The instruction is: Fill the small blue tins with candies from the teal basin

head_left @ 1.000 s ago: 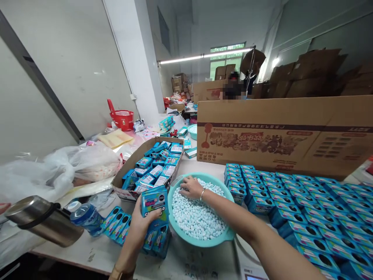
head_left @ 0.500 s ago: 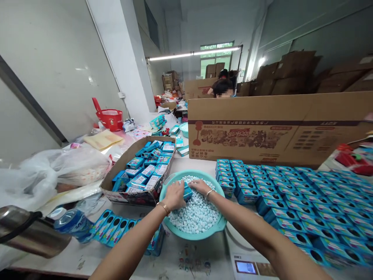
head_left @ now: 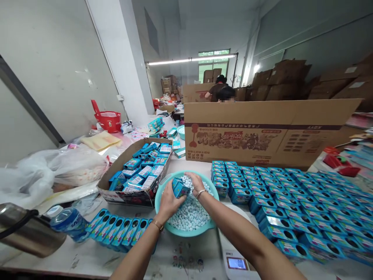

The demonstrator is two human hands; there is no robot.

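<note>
A turquoise basin (head_left: 186, 233) full of small pale blue and white pieces stands on the table before me. Over its left side my left hand (head_left: 169, 200) grips a small blue box (head_left: 180, 188), tilted toward the right. My right hand (head_left: 194, 184) is at the box's right side with its fingers curled round some of the pale pieces (head_left: 189, 214); its fingertips are partly hidden. Left of the basin, a cardboard tray (head_left: 107, 193) holds several blue boxes. Several more blue boxes (head_left: 119, 231) stand in a row at the front left.
Stacked blue boxes (head_left: 285, 202) cover the right side. A scale (head_left: 230, 254) is at the front right. Behind stands a large carton (head_left: 247, 136), with a person (head_left: 225, 94) beyond it. A bottle (head_left: 70, 223) and a steel flask (head_left: 32, 233) lie at the left.
The blue box has been raised and tilted in my left hand. My right hand has come up from the pieces to the box, with some pieces in it. The view has shifted slightly.
</note>
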